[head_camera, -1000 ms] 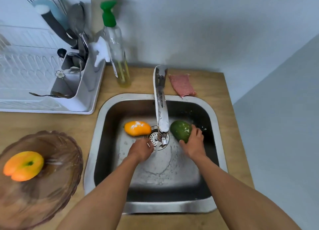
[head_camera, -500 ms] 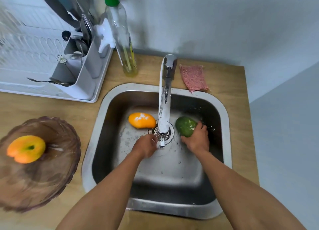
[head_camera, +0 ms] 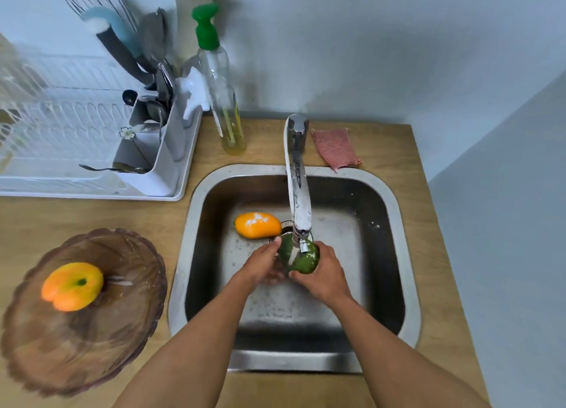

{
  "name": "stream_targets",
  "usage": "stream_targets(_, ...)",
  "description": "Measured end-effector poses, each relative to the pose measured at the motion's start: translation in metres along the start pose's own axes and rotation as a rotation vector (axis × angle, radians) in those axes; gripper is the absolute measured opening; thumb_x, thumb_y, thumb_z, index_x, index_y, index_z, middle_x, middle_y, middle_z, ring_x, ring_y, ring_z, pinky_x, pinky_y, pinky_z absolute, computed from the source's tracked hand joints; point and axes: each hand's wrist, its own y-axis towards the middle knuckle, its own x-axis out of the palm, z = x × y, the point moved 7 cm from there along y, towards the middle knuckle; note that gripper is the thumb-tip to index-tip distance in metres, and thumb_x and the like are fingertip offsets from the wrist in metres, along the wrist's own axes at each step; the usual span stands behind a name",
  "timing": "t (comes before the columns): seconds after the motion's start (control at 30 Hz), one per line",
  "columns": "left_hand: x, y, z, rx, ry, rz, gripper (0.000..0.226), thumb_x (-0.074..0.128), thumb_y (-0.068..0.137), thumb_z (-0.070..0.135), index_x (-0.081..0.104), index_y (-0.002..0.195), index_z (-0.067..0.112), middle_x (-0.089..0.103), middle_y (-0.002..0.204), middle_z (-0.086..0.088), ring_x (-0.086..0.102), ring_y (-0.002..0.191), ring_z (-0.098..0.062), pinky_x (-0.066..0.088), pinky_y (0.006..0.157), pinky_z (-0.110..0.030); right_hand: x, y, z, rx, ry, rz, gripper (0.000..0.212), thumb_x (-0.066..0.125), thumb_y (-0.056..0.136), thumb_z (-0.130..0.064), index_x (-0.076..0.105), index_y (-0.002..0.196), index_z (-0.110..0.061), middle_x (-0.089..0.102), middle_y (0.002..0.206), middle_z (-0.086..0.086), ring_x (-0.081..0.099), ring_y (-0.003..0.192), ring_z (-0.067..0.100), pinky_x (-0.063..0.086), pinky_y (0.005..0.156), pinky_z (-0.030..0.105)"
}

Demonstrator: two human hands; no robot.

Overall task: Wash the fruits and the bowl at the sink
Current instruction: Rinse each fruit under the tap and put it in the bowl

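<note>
Green fruit moved since half a second ago: off the sink floor at right of the drain, now lifted under the tap spout, both my hands on it. My right hand has its fingers wrapped round the fruit's right and lower side, gripping it. My left hand presses against the fruit's left side, thumb tip up by the top of it; left fingers curled under, whether they truly grip I cannot tell. Water stream from the tap runs onto the fruit's top face, white streak visible.

Just left of the drain, on the sink floor: orange fruit, lying on its side, white patch on top, apart from my hands. Sink floor wet, droplets scattered.

Further out, on the bench, left of the sink: brown glass bowl holding a second orange fruit, left of centre in it. Behind the sink rim: pink cloth at right of the tap base, soap bottle with green pump at left. White dish rack at far left, utensil holder full of cutlery and a whisk.
</note>
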Motion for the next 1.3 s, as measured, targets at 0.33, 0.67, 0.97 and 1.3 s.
stream_targets(0.33, 0.008, -0.005, -0.012, -0.006, -0.332, -0.121, 0.051, 0.067, 0.088, 0.040, 0.048, 0.132, 0.020, 0.065, 0.120, -0.010, 0.067, 0.101, -0.032, 0.058, 0.061, -0.035, 0.015, -0.020, -0.013, -0.074, 0.095, 0.007, 0.086, 0.083, 0.067, -0.038, 0.042, 0.141, -0.021, 0.048, 0.131, -0.008, 0.049, 0.116, 0.009, 0.045, 0.103, 0.029)
stream_targets(0.67, 0.006, -0.004, -0.014, -0.032, -0.503, -0.254, 0.052, 0.063, 0.093, 0.029, 0.041, 0.139, 0.025, 0.050, 0.134, -0.008, 0.065, 0.102, -0.034, 0.059, 0.080, -0.046, 0.011, -0.016, -0.005, 0.345, 0.712, -0.001, 0.030, 0.059, 0.093, -0.039, 0.060, 0.117, -0.020, 0.063, 0.114, 0.007, 0.064, 0.102, 0.024, 0.059, 0.083, 0.049)
stream_targets(0.97, 0.008, 0.007, 0.002, -0.004, -0.437, -0.282, 0.056, 0.063, 0.087, 0.049, 0.051, 0.135, 0.022, 0.054, 0.132, -0.007, 0.068, 0.103, -0.038, 0.061, 0.069, -0.039, 0.003, -0.016, -0.013, 0.392, 0.940, 0.087, 0.032, 0.067, 0.088, -0.029, 0.059, 0.115, -0.015, 0.062, 0.102, 0.004, 0.062, 0.090, 0.017, 0.059, 0.082, 0.047)
stream_targets(1.3, 0.008, 0.001, 0.006, 0.020, -0.365, -0.308, 0.047, 0.069, 0.087, 0.030, 0.056, 0.130, 0.017, 0.061, 0.131, -0.015, 0.065, 0.110, -0.033, 0.060, 0.079, -0.049, 0.014, -0.019, 0.000, 0.391, 1.079, -0.012, 0.034, 0.061, 0.090, -0.020, 0.058, 0.124, -0.016, 0.062, 0.115, 0.008, 0.058, 0.112, 0.027, 0.055, 0.081, 0.041)
